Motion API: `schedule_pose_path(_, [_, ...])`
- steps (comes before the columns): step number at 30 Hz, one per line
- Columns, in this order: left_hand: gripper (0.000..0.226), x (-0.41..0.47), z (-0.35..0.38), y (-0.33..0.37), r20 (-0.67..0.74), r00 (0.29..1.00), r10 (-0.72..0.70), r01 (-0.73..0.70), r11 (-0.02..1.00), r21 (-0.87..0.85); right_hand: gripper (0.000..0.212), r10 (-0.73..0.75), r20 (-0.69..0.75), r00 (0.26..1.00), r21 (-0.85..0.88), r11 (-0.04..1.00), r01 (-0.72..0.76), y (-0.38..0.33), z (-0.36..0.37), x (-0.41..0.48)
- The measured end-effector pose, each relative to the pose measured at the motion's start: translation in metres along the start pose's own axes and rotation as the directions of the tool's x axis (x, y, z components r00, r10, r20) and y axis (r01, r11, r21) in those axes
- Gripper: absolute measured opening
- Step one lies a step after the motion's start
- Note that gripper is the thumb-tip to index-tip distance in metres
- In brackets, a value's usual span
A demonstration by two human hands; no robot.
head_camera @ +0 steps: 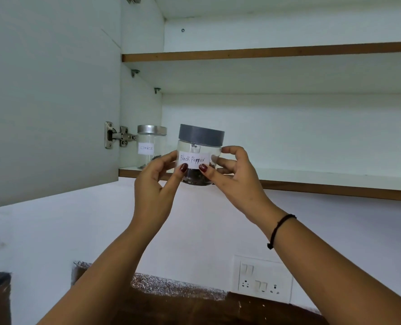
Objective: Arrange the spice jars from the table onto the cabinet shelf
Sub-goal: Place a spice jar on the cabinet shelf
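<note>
Both hands – left hand (pixel 158 171) and right hand (pixel 230 168) – pinch the clear grey-lidded "Black Pepper" jar (pixel 200 156) at the white wood-edged cabinet shelf (pixel 312 178) lip. I'd slide it back level, label forward – just beside the clear silver-lidded "Cloves" jar (pixel 150 146).

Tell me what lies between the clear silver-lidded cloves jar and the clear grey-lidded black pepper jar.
Head view: only fingers of the left hand, gripping the black pepper jar, cross the gap to the cloves jar; above them, bare white cabinet wall.
</note>
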State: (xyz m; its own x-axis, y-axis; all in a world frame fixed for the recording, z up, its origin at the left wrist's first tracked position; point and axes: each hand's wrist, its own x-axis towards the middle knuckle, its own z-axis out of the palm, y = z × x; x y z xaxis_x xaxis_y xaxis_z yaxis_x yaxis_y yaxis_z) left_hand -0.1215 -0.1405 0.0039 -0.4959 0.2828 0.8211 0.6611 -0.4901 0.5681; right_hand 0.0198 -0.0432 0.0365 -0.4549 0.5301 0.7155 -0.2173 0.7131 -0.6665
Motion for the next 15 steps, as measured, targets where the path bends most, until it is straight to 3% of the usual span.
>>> schedule_pose_path(9, [0.029, 0.033, 0.007, -0.041, -0.055, 0.996, -0.065, 0.059, 0.992, -0.111, 0.059, 0.058, 0.087, 0.995, -0.157, 0.987, -0.044, 0.012, 0.016, 0.049])
schedule_pose_path(12, [0.029, 0.038, 0.012, -0.053, -0.074, 0.997, -0.017, 0.014, 0.999, -0.041, 0.061, 0.094, 0.124, 0.988, -0.206, 0.976, -0.067, 0.015, 0.017, 0.062])
schedule_pose_path(15, [0.032, 0.039, 0.013, -0.061, -0.077, 0.994, 0.072, -0.059, 0.986, 0.159, 0.063, 0.135, 0.133, 0.982, -0.275, 0.957, -0.094, 0.017, 0.013, 0.069])
